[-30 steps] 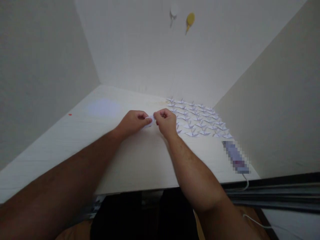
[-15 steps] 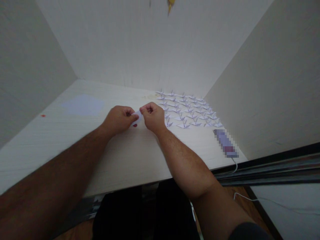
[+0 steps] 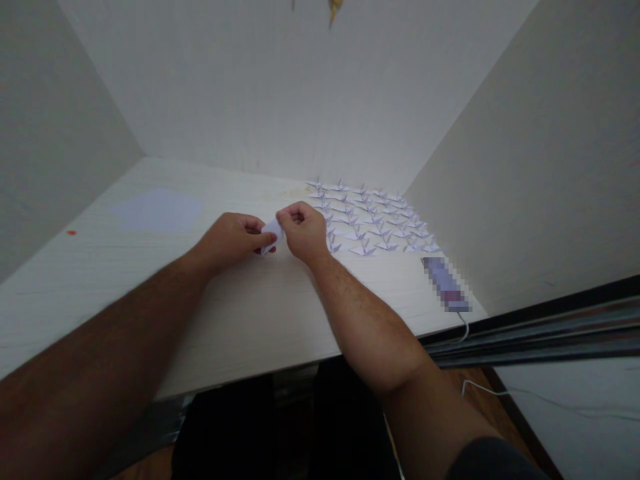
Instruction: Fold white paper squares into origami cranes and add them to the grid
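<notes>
A small folded piece of white paper (image 3: 271, 233) is held up between both hands, just above the table. My left hand (image 3: 237, 235) pinches its left side, thumb on the near face and fingers behind. The upper right edge is gripped by the thumb and fingertips of my right hand (image 3: 304, 230). Part of the paper is hidden by the fingers, so its exact fold cannot be made out. Rows of white origami cranes (image 3: 363, 247) stand just beyond and to the right of my right hand.
White paper sheets (image 3: 157, 210) lie at the back left of the pale table (image 3: 240, 340), near a small red spot (image 3: 71, 233). A blurred-out phone-like device (image 3: 447, 285) with a white cable (image 3: 465, 328) rests by the right edge. Walls enclose the back and both sides.
The paper has turned slightly between my fingers, and more of its white face shows. Both hands keep their pinch in nearly the same place. The whole view has shifted a little.
</notes>
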